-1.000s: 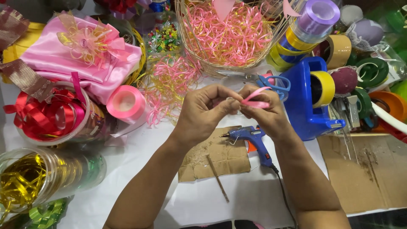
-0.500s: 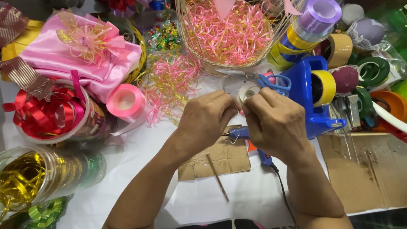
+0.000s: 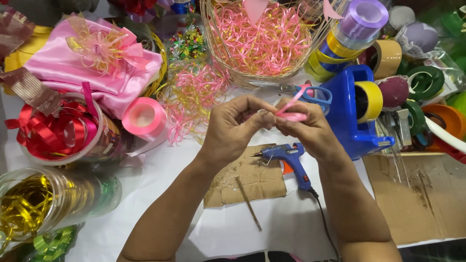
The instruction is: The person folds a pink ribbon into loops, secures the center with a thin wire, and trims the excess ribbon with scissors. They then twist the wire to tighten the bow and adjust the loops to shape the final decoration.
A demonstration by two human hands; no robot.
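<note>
Both hands meet above the middle of the worktop (image 3: pixel 145 194), which is covered in white. The left hand (image 3: pixel 233 127) is curled nearly shut, its fingertips pinched on one end of a short strip of pink ribbon (image 3: pixel 291 110). The right hand (image 3: pixel 310 131) is closed the same way on the other end, thumb and forefinger pressing the strip, and a loose tail of it sticks up and to the right between the two hands. The fingertips of both hands touch each other around the ribbon.

Just below the hands a blue glue gun (image 3: pixel 289 160) rests on a piece of brown cardboard (image 3: pixel 245 182), nozzle pointing toward the left edge, its black cord running to the near edge. A thin brown stick (image 3: pixel 248 203) lies slanted across the cardboard.

Beside the right hand, toward the right edge, stands a blue tape dispenser (image 3: pixel 347 116) with a yellow roll, and blue-handled scissors (image 3: pixel 313 94) lie just behind the hands. At the far edge sits a wicker basket (image 3: pixel 262 39) full of pink ribbon loops, with a stack of purple, yellow and blue ribbon rolls (image 3: pixel 349 34) next to it. A pink ribbon spool (image 3: pixel 144 118) lies left of the hands, near a clear tub of red ribbon (image 3: pixel 58 131). A jar of gold ribbon (image 3: pixel 29 206) lies at the near left corner, and a larger cardboard sheet (image 3: pixel 417 194) at the near right
</note>
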